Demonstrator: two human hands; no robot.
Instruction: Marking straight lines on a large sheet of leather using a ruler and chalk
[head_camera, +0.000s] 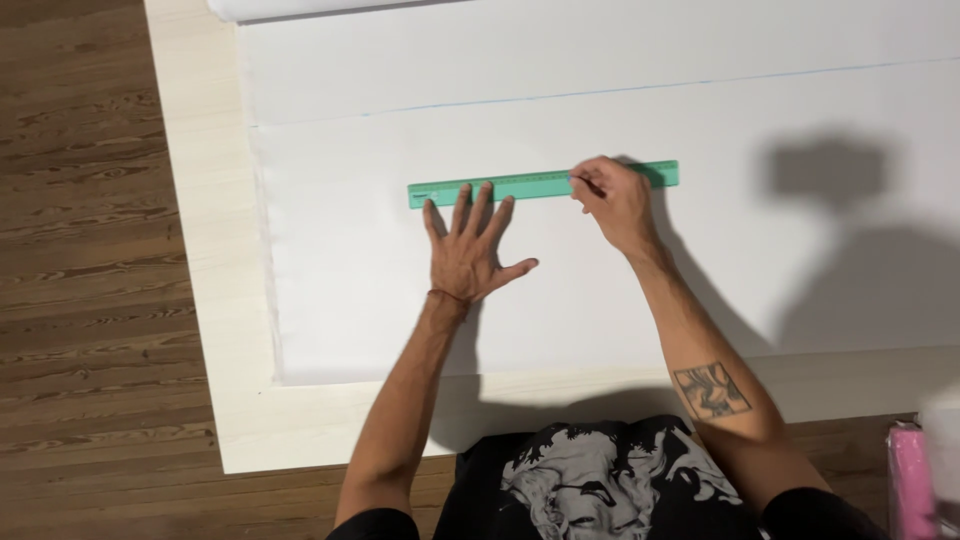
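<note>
Pressed green ruler (543, 184) flat on white sheet (600, 280) w/ left hand (468, 255), fingers spread wide. Pinched thin pen (588, 184) in right hand (615, 200), tip at ruler edge.

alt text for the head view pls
The left hand presses a green ruler flat on white fabric while the right hand holds a thin pen at the ruler's edge. The fabric lies on a pale table above a wooden floor.

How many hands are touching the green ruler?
2. The left hand presses flat on the ruler near its left part; the right hand, gripping a thin pen-like tool, rests on its right part.
</note>
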